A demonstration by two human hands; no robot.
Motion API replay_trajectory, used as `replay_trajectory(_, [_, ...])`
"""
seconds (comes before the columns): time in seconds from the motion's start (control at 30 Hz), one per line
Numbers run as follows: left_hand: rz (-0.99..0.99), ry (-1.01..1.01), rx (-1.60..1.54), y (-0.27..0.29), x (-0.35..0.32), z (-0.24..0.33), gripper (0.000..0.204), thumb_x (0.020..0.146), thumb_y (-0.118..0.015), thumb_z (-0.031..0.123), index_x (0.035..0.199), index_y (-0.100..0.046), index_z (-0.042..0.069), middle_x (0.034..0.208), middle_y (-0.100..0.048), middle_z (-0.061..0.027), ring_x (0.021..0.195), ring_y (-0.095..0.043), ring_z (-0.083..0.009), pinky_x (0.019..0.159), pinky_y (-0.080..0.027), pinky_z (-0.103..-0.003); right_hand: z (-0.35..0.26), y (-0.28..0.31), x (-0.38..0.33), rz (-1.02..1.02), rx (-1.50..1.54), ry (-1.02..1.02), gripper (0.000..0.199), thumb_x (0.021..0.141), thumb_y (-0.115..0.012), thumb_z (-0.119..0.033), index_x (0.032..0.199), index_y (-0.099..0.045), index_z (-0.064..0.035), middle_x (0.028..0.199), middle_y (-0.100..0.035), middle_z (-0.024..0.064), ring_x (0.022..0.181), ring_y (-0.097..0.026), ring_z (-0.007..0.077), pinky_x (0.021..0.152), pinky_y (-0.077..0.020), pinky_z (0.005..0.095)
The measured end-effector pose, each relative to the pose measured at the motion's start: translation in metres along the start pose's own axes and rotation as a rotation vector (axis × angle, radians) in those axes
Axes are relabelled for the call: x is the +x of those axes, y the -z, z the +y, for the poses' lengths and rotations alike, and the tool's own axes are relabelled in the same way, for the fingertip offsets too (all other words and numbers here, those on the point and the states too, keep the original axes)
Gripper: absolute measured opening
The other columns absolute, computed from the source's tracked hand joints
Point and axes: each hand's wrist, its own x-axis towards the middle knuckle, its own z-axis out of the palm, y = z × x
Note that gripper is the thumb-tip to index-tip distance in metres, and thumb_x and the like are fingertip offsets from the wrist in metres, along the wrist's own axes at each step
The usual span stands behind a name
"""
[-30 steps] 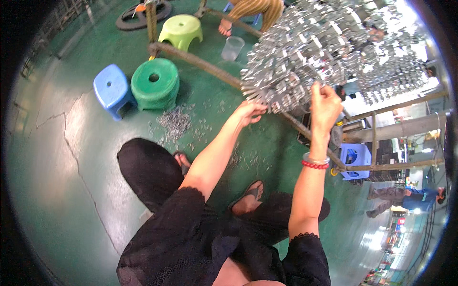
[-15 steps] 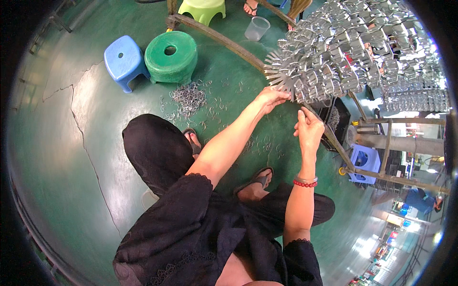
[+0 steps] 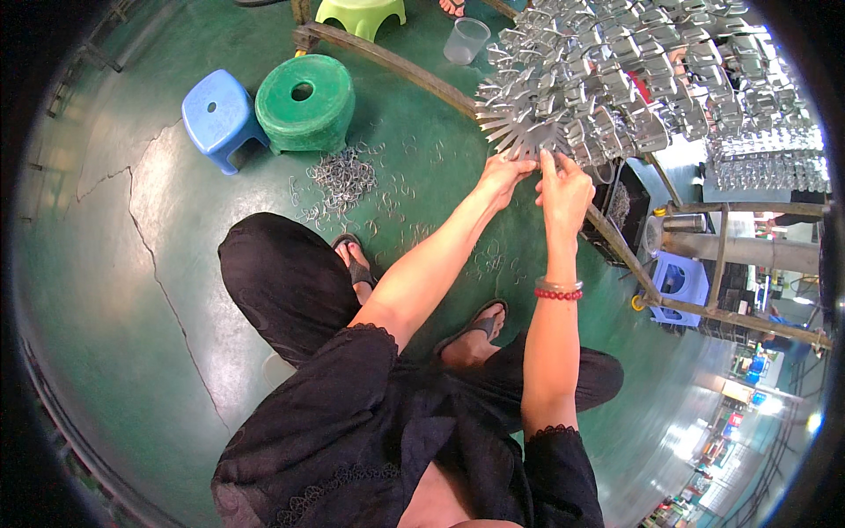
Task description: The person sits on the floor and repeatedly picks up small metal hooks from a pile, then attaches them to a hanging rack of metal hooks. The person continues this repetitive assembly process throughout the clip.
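Observation:
Shiny metal parts hang in dense rows at the upper right, many with bent, clip-like shapes. At their near end a fan of thin flat metal blades spreads out. My left hand is closed at the lower edge of this fan, its fingertips pinched on a metal blade. Close to its right, my right hand reaches up with thumb and fingers together against the same lower edge. What lies between the right fingertips is too small to make out.
A wooden bar runs under the hanging parts. Small metal hooks lie heaped on the green floor beside a green stool and a blue stool. A clear cup stands behind; a dark crate and purple stool are at right.
My right hand has moved up and slightly left, from below the metal parts to touching their edge beside my left hand. My left hand stays at the fan. The view has shifted slightly.

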Motion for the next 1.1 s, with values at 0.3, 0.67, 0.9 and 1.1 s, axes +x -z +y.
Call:
replay_trajectory(0.3, [0.065, -0.093, -0.08, -0.013, -0.004, -0.028, 0.029, 0.077, -0.059, -0.007, 0.105, -0.056, -0.001, 0.099, -0.062, -0.0079, 0.087, -0.06, -0.0169, 0.079, -0.049, -0.029, 0.027, 0.0, 0.013, 0.041, 0.001, -0.013, 0.026, 0.083, -0.06, -0.02, 0.073, -0.064, 0.0033, 0.05, -0.058, 0.0064, 0.039, -0.054, 0.0111, 0.038, -0.0426, 0.0268])
replay_trajectory(0.67, [0.125, -0.156, -0.13, -0.033, -0.01, -0.06, 0.031, 0.075, -0.062, -0.005, 0.105, -0.06, 0.0, 0.102, -0.062, -0.0063, 0.093, -0.056, -0.0157, 0.089, -0.04, -0.03, 0.079, 0.027, 0.014, 0.053, -0.242, 0.147, 0.03, 0.085, -0.057, -0.025, 0.072, -0.06, 0.0016, 0.056, -0.058, 0.0138, 0.053, -0.059, 0.0279, 0.052, -0.045, 0.0375])
replay_trajectory(0.9, [0.097, -0.159, -0.136, -0.027, -0.01, -0.068, 0.038, 0.076, -0.06, -0.01, 0.111, -0.052, -0.001, 0.103, -0.06, -0.0083, 0.093, -0.059, -0.0193, 0.083, -0.048, -0.031, 0.079, 0.032, 0.004, 0.038, -0.237, 0.13, 0.028, 0.084, -0.058, -0.026, 0.074, -0.06, -0.0003, 0.063, -0.059, 0.0187, 0.06, -0.061, 0.0362, 0.056, -0.0458, 0.0425])
replay_trajectory(1.1, [-0.027, -0.103, -0.235, -0.025, 0.001, -0.085, 0.049, 0.071, -0.065, -0.01, 0.116, -0.051, 0.001, 0.102, -0.059, -0.007, 0.089, -0.057, -0.0182, 0.08, -0.047, -0.03, 0.104, 0.032, 0.009, 0.103, -0.417, 0.375, 0.028, 0.085, -0.056, -0.029, 0.078, -0.06, -0.0019, 0.065, -0.06, 0.0189, 0.063, -0.061, 0.0371, 0.057, -0.0479, 0.0437])
